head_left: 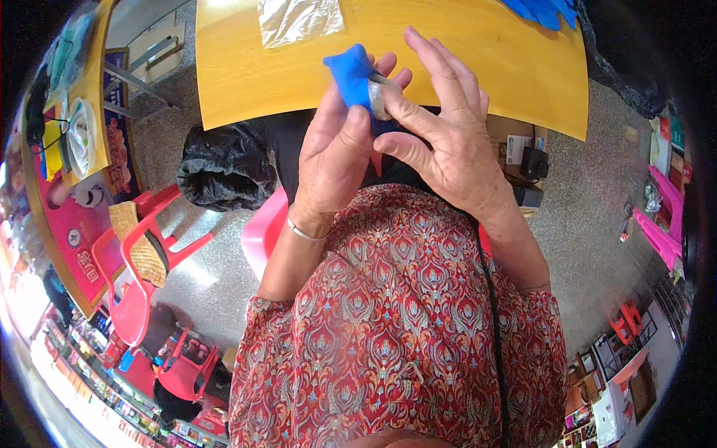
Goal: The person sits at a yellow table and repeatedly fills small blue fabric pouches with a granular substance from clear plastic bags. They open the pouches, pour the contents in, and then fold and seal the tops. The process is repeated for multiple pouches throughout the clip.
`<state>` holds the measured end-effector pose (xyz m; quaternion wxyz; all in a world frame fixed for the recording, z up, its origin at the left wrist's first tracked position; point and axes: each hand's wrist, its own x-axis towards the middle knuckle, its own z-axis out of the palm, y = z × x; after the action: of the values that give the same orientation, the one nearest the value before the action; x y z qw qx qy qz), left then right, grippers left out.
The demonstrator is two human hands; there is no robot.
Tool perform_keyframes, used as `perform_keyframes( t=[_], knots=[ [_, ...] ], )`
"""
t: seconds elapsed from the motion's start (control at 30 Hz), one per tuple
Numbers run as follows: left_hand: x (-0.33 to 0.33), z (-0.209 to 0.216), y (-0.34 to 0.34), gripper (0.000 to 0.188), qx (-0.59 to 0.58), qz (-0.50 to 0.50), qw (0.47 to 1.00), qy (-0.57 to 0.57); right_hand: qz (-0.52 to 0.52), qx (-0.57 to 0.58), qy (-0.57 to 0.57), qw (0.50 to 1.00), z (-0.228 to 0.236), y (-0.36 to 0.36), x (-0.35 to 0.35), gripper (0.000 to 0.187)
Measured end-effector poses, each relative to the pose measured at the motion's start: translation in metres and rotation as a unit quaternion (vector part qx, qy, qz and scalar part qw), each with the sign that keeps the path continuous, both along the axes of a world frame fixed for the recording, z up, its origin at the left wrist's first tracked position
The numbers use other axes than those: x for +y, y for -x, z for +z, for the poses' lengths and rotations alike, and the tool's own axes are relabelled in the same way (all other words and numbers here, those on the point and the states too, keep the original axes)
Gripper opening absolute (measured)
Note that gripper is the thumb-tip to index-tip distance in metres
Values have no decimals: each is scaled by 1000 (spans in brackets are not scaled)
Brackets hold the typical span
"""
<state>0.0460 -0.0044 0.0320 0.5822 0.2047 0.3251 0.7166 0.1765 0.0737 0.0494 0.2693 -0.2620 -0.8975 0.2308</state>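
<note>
My left hand point(333, 142) is closed round a small, soft-looking blue piece point(349, 73) with pointed corners, its thumb pressed along the near side. The lower part of that piece is hidden by my fingers. Against its right side sits a shiny greyish band or wrap point(376, 97); whether it belongs to the piece or to my finger I cannot tell. The index fingertip of my right hand point(455, 142) meets this band, while the thumb stands apart below and the other fingers stretch upward. Both hands are above the near edge of a yellow table point(246, 82).
A clear plastic bag point(300, 21) lies on the table, and several blue pieces point(544, 10) lie at its far right corner. Black plastic bags point(226, 168) stand at floor level on the left. A red chair point(133, 299) is farther left, and small boxes point(517, 149) sit under the table.
</note>
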Motion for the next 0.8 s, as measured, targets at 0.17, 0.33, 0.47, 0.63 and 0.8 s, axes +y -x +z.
perform_keyframes(
  t=[0.17, 0.33, 0.47, 0.63, 0.8],
  knots=[
    [1, -3, 10, 54, -72, -7, 997, 2, 44, 41, 45, 997, 0, 3, -6, 48],
    [3, 1, -5, 52, 1, 39, 999, 32, 5, -38, -6, 999, 7, 7, -8, 57],
    [-1, 1, -16, 53, -26, 41, 995, 92, -7, -44, -29, 999, 14, 18, -5, 55],
    [0, 10, -2, 45, -51, 26, 997, 52, 14, 16, 47, 999, -5, 18, 1, 44],
    [0, 13, 2, 41, -10, 18, 996, 92, 44, 147, 115, 981, -5, 13, 7, 27]
  ],
)
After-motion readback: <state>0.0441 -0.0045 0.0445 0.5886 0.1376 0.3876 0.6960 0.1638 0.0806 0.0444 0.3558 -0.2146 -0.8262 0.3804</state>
